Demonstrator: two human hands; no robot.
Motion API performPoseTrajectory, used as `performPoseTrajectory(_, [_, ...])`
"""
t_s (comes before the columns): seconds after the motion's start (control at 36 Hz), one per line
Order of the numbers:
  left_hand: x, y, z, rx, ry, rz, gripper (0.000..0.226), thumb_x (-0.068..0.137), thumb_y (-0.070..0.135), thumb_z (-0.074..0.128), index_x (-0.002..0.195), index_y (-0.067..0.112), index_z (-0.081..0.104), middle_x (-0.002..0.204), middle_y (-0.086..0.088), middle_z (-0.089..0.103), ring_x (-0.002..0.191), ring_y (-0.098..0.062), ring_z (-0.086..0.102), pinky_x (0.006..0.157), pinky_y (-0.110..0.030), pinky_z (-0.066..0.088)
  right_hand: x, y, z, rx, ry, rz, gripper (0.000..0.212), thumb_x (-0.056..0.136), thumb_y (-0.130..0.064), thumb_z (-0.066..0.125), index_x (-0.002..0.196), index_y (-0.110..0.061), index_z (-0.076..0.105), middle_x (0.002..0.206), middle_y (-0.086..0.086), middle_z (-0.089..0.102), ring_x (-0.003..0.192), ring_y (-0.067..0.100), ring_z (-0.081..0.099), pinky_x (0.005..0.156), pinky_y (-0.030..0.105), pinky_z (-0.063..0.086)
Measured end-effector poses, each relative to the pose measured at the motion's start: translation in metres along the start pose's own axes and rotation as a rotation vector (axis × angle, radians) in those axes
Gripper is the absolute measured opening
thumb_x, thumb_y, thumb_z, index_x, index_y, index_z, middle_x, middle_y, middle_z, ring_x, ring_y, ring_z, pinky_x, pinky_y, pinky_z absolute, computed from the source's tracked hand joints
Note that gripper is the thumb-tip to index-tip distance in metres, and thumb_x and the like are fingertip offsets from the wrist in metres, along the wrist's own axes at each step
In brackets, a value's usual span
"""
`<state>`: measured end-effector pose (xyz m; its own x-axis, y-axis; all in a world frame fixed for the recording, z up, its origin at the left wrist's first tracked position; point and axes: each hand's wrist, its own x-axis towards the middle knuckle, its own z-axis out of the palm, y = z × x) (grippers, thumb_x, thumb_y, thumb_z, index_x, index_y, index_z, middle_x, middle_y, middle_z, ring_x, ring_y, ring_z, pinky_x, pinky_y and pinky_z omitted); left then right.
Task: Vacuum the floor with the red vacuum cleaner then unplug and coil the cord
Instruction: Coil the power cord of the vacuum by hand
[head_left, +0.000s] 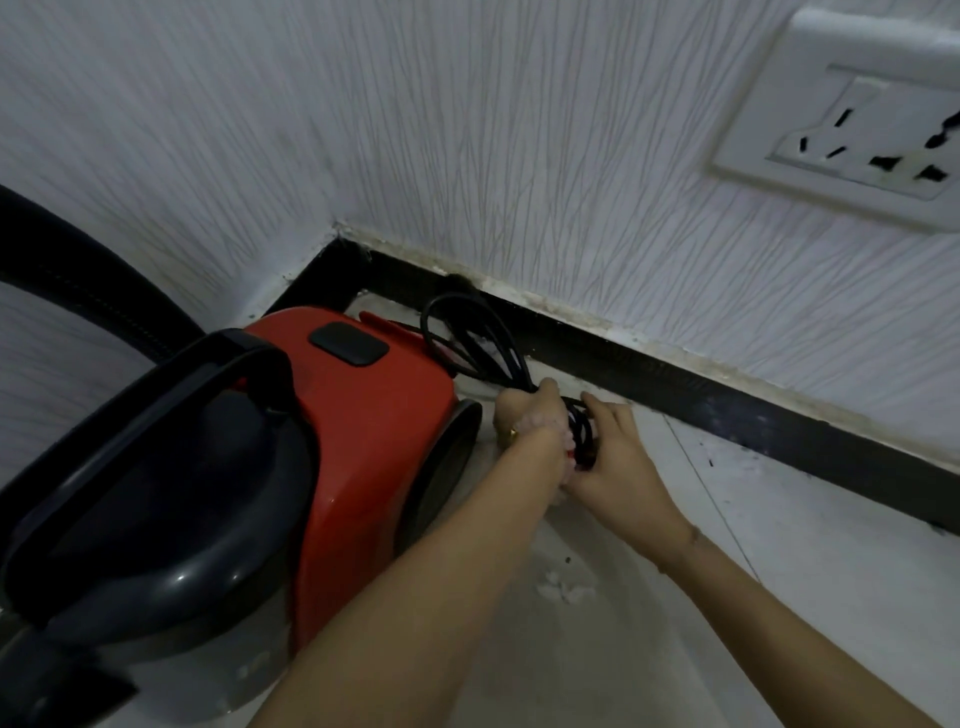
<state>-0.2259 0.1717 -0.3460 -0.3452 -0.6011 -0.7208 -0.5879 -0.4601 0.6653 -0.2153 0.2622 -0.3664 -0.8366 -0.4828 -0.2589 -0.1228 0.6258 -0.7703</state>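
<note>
— Fingers (540, 389) of the left hand (530, 415) are curled tight around a bundle of black cord (470, 338); do you see it?

— Yes. The loops of the cord come out above this hand and stand up toward the black skirting (675, 374). The right hand (618, 457) is just beside, its fingers bent around the lower part of the same bundle, touching the left one.

— How firm is the right grip?

— I cannot tell exactly; the fingers are partly hidden behind the cord and the left wrist.

— And the red vacuum cleaner (363, 415)?

— It stands on the floor (779, 545) to the left of the hands, near the corner of the walls, its dark handle (156, 441) toward the camera. A black hose (78, 275) curves away on the far left.

— Anything else?

— A white wall socket (857, 119) is at upper right, no plug in the holes I can see. Small white bits of dirt (563, 590) lie on the floor between the arms.
</note>
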Motion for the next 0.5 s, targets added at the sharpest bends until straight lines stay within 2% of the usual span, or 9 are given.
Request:
performPoseTrajectory(0.11, [-0.002, 0.008, 0.005, 0.005, -0.016, 0.044, 0.027, 0.086, 0.021, 0.05, 0.102, 0.003, 0.061, 0.104, -0.016, 0.068, 0.093, -0.031, 0.065, 0.085, -0.038, 0.055, 0.0, -0.005, -0.011, 0.078, 0.059, -0.023, 0.085, 0.076, -0.022, 0.076, 0.146, -0.013, 0.028, 0.125, -0.002, 0.036, 0.108, 0.005, 0.044, 0.088, 0.014, 0.034])
performPoseTrajectory(0.17, [0.002, 0.018, 0.006, -0.004, -0.059, 0.048, 0.024, 0.086, 0.023, 0.05, 0.098, 0.003, 0.057, 0.106, -0.02, 0.068, 0.094, -0.034, 0.066, 0.085, -0.042, 0.055, 0.008, -0.011, -0.016, 0.061, 0.076, -0.042, 0.084, 0.076, -0.023, 0.076, 0.146, -0.012, 0.03, 0.13, 0.003, 0.038, 0.108, 0.002, 0.04, 0.085, 0.009, 0.031])
performPoseTrajectory(0.19, [0.005, 0.025, 0.007, 0.007, -0.084, 0.046, 0.023, 0.088, 0.024, 0.049, 0.097, 0.003, 0.054, 0.109, -0.021, 0.067, 0.097, -0.034, 0.066, 0.085, -0.04, 0.055, 0.012, -0.013, -0.018, 0.052, 0.089, -0.052, 0.082, 0.077, -0.024, 0.075, 0.145, -0.012, 0.032, 0.134, 0.006, 0.04, 0.108, 0.003, 0.04, 0.082, 0.007, 0.029])
performPoseTrajectory(0.25, [0.014, 0.036, 0.006, 0.03, -0.108, 0.025, 0.032, 0.093, 0.025, 0.046, 0.112, 0.0, 0.052, 0.121, -0.017, 0.062, 0.108, -0.031, 0.062, 0.086, -0.03, 0.051, 0.022, -0.019, -0.017, 0.053, 0.121, -0.048, 0.08, 0.076, -0.027, 0.076, 0.144, -0.013, 0.035, 0.136, 0.008, 0.042, 0.115, 0.011, 0.046, 0.082, 0.01, 0.029])
performPoseTrajectory(0.31, [0.023, 0.043, 0.001, 0.04, -0.15, 0.008, 0.041, 0.096, 0.021, 0.043, 0.129, -0.003, 0.045, 0.133, -0.015, 0.054, 0.119, -0.028, 0.056, 0.07, -0.022, 0.05, 0.032, -0.023, -0.013, 0.078, 0.127, -0.032, 0.081, 0.076, -0.03, 0.076, 0.144, -0.013, 0.035, 0.137, 0.01, 0.044, 0.123, 0.019, 0.046, 0.087, 0.018, 0.034])
performPoseTrajectory(0.36, [0.033, 0.044, -0.007, 0.016, -0.186, 0.021, 0.043, 0.097, 0.016, 0.04, 0.135, -0.003, 0.04, 0.14, -0.019, 0.047, 0.124, -0.031, 0.053, 0.048, -0.016, 0.041, 0.041, -0.027, -0.006, 0.086, 0.099, -0.019, 0.084, 0.075, -0.03, 0.077, 0.144, -0.01, 0.033, 0.137, 0.011, 0.047, 0.124, 0.022, 0.047, 0.091, 0.023, 0.038])
performPoseTrajectory(0.39, [0.036, 0.044, -0.011, -0.008, -0.178, 0.014, 0.044, 0.098, 0.017, 0.039, 0.136, -0.003, 0.038, 0.142, -0.021, 0.045, 0.126, -0.032, 0.051, 0.044, -0.014, 0.037, 0.045, -0.029, -0.002, 0.083, 0.085, -0.014, 0.086, 0.075, -0.03, 0.077, 0.144, -0.009, 0.032, 0.136, 0.01, 0.049, 0.124, 0.022, 0.049, 0.091, 0.023, 0.039])
performPoseTrajectory(0.44, [0.045, 0.039, -0.012, -0.047, -0.151, -0.024, 0.047, 0.099, 0.026, 0.038, 0.138, -0.001, 0.038, 0.143, -0.019, 0.044, 0.127, -0.031, 0.05, 0.05, -0.017, 0.043, 0.05, -0.032, 0.005, 0.076, 0.066, 0.002, 0.084, 0.076, -0.027, 0.076, 0.143, -0.006, 0.032, 0.133, 0.009, 0.054, 0.121, 0.022, 0.052, 0.083, 0.019, 0.039])
performPoseTrajectory(0.5, [0.043, 0.041, -0.012, -0.073, -0.145, -0.079, 0.055, 0.095, 0.041, 0.042, 0.137, 0.004, 0.041, 0.141, -0.014, 0.048, 0.125, -0.026, 0.052, 0.08, -0.027, 0.051, 0.054, -0.035, 0.008, 0.069, 0.069, 0.009, 0.074, 0.079, -0.024, 0.074, 0.14, -0.006, 0.037, 0.131, 0.01, 0.056, 0.12, 0.023, 0.053, 0.082, 0.02, 0.039])
